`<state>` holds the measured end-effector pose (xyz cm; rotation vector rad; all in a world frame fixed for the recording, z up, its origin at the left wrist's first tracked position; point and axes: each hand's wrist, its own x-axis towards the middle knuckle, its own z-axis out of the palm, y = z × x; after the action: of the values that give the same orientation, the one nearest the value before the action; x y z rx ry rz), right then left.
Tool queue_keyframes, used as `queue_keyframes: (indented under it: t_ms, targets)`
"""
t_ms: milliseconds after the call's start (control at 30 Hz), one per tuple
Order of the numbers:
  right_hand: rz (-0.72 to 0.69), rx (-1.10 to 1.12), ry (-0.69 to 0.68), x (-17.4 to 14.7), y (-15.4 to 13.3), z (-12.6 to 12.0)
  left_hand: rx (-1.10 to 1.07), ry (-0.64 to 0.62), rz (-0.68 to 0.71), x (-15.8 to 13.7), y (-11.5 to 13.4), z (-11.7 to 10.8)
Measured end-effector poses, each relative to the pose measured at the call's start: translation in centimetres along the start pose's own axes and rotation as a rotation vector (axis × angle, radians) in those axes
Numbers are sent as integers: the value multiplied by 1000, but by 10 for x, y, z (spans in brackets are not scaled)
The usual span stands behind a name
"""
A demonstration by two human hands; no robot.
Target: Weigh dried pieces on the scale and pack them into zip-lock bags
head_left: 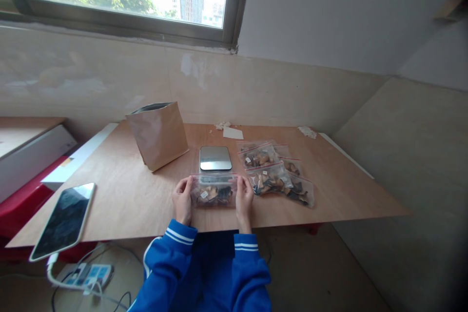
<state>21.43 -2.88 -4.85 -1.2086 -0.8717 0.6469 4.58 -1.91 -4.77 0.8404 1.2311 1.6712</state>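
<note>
A clear zip bag (219,197) with dark and tan dried pieces, maybe dried mushrooms, is stretched between my hands near the table's front edge. My left hand (183,201) pinches its upper left corner, and my right hand (243,199) pinches the upper right one. A small white label shows on the bag's front. Just behind it lies a flat scale (215,158) with a silver top; the bag hides the scale's front part. To the right of my right hand, several similar filled zip bags (271,179) overlap in a pile.
An open brown paper pouch (160,136) stands at the back left of the wooden table (347,195). A phone (64,219) on a charging cable overhangs the front left edge. A white card (233,133) and crumpled scraps (307,131) lie near the wall. Below is a power strip (87,275).
</note>
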Motion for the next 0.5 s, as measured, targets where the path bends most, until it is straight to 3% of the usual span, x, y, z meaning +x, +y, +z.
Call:
queue_keyframes:
  t_ms: [300, 500]
  targets:
    - [-91, -6, 38, 1, 0, -7, 186, -3, 129, -11, 16, 3]
    - [26, 41, 11, -2, 0, -8, 154, -43, 111, -11, 14, 1]
